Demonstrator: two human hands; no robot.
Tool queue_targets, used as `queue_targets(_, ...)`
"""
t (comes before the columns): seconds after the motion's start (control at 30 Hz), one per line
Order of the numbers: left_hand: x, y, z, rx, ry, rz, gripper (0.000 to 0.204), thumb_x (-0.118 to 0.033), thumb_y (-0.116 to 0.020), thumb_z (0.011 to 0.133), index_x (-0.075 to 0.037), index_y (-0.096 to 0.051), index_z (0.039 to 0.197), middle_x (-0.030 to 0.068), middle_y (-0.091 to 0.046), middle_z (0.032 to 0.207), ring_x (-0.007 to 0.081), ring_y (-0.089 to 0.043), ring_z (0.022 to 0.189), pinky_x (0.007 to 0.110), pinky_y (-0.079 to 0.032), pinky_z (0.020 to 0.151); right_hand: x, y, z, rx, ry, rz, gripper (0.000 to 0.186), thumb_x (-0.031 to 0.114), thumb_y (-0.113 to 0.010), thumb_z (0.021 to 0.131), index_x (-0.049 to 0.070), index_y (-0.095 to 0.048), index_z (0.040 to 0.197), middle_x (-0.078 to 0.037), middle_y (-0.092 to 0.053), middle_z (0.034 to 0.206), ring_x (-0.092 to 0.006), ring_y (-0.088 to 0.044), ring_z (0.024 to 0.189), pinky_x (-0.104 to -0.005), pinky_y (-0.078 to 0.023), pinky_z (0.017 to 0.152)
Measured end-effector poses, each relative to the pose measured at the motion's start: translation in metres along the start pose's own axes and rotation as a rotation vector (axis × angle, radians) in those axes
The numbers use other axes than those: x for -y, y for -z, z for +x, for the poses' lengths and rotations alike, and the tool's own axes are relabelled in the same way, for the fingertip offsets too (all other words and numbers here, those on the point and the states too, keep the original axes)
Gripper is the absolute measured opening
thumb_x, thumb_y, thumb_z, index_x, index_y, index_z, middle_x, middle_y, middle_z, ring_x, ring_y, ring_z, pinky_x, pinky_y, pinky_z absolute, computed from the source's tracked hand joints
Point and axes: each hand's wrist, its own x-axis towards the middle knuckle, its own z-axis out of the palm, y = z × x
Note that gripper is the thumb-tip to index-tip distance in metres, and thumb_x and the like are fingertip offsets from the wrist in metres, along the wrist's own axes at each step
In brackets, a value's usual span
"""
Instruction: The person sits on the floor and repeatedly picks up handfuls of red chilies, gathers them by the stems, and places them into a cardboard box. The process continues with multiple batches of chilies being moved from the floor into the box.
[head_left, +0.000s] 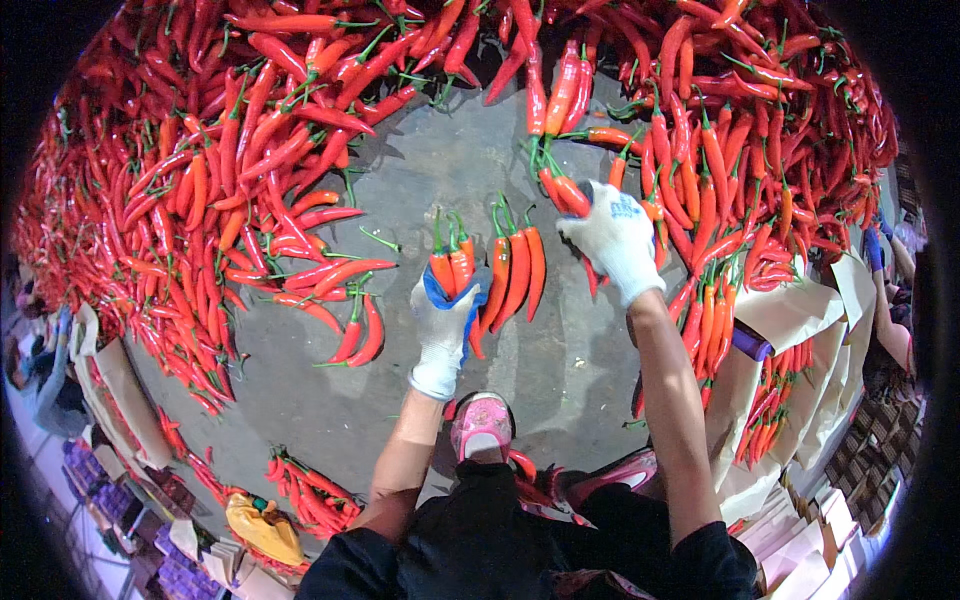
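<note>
My left hand (440, 335), in a white knit glove with a blue palm, is closed around a few red chili peppers (451, 264), their green stems pointing away from me. Just right of it, several chili peppers (517, 268) lie side by side on the grey floor (420, 180). Further right and a little farther off, my gloved right hand (618, 243) has its fingers closed on red chili peppers (566, 195); how many it holds is partly hidden. Loose chili peppers (366, 330) lie left of my left hand.
A large heap of red chilies (270, 130) curves around the far side and both flanks. At right stand open brown paper bags (785, 315) with chilies, and a purple roll (752, 340). A yellow bag (264, 527) lies lower left. My pink shoe (482, 425) is between my arms. Other people's arms (888, 310) show at right.
</note>
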Motion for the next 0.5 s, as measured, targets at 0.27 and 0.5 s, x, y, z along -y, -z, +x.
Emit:
queue_targets(0.27, -0.004, -0.009, -0.005, 0.018, 0.037, -0.023, 0.029, -0.013, -0.078, 0.073, 0.0, -0.062, 0.094, 0.0027, -0.064, 0.075, 0.0104, -0.06, 0.063, 0.029, -0.048, 0.058, 0.013, 0.003, -0.012, -0.032, -0.014, -0.128, 0.052, 0.037, -0.071, 0.073, 0.006, -0.058, 0.113, -0.017, -0.065, 0.103, -0.0338, -0.063, 0.094, -0.0416, -0.049, 0.082)
queue_targets(0.5, -0.008, -0.002, -0.006, -0.034, -0.17, 0.445, 0.042, -0.021, -0.078, 0.068, 0.0, -0.062, 0.101, 0.0151, -0.067, 0.081, 0.0305, -0.066, 0.074, 0.039, -0.051, 0.068, -0.001, 0.012, -0.05, 0.154, -0.025, 0.295, 0.047, 0.039, -0.068, 0.074, 0.009, -0.062, 0.109, -0.017, -0.063, 0.109, -0.035, -0.061, 0.097, -0.0418, -0.047, 0.086)
